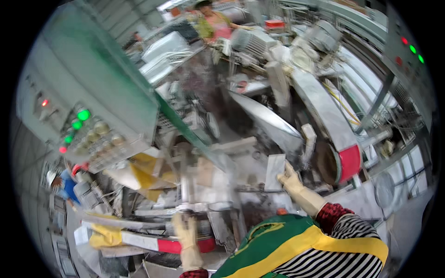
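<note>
Pale rubber gloves on both hands. Right hand (291, 180) up at a grey flat slab (275, 171), fingers clamped on its lower right edge, slab upright, tilted a bit. Just right of fingers: red-banded wheel guard (348, 162). Left hand (187, 231) lower, fingers laid over a metal bar (185, 208) at the machine front; closed or loose, can't tell. Below left fingers: red-and-white rail (153, 242). Yellow cloth (104, 236) well left of them. Control box w/ green lamps (83, 114) far up-left. Blurry throughout.
</note>
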The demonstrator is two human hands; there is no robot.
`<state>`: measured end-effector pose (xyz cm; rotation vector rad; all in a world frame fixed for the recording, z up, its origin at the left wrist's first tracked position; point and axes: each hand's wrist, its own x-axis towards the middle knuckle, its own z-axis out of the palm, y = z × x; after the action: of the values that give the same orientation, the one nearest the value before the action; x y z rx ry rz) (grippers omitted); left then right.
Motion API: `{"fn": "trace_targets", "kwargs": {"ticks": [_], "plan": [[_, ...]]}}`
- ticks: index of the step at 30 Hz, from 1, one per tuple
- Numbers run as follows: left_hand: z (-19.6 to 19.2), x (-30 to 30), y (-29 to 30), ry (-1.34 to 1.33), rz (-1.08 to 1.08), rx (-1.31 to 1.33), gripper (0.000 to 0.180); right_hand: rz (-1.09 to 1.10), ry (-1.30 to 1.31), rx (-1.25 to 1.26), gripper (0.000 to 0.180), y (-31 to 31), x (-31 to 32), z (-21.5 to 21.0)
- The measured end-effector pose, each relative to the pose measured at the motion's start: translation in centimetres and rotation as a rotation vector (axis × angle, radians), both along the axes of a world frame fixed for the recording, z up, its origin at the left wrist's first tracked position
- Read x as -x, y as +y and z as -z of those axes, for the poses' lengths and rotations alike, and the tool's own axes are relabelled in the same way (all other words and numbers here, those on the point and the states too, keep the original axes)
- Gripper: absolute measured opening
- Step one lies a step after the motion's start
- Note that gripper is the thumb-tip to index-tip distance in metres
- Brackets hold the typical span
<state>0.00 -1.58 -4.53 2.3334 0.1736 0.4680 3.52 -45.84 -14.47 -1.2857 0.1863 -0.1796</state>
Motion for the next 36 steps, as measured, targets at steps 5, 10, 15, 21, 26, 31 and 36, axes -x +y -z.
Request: {"fn": "trace_targets", "kwargs": {"ticks": [5, 10, 15, 21, 26, 31, 36], "plan": [[8.8, 5.2, 15.3, 0.218, -0.477, -0.798, 0.052, 0.641, 0.128, 0.179, 0.084, -12.8, 4.4, 1.3], [8.4, 5.9, 12.8, 0.286, -0.517, -0.997, 0.051, 1.168, 0.219, 0.125, 0.079, -20.6, 7.8, 2.4], [8.1, 6.0, 12.3, 0.364, -0.512, -0.980, 0.050, 1.192, 0.233, 0.104, 0.066, -25.0, 8.9, 3.9], [10.3, 5.9, 15.1, 0.335, -0.495, -1.054, 0.052, 1.190, 0.265, 0.063, 0.059, -27.8, 7.8, 5.5], [12.2, 5.8, 16.9, 0.301, -0.487, -1.101, 0.052, 1.115, 0.216, 0.171, 0.060, -29.8, 7.9, 8.2], [13.6, 6.8, 18.8, 0.300, -0.414, -1.157, 0.052, 1.007, 0.311, 0.119, 0.069, -28.0, 8.7, 5.1], [10.8, 5.6, 14.0, 0.413, -0.486, -1.023, 0.053, 0.989, 0.393, 0.156, 0.079, -28.1, 9.1, 5.5]]}}
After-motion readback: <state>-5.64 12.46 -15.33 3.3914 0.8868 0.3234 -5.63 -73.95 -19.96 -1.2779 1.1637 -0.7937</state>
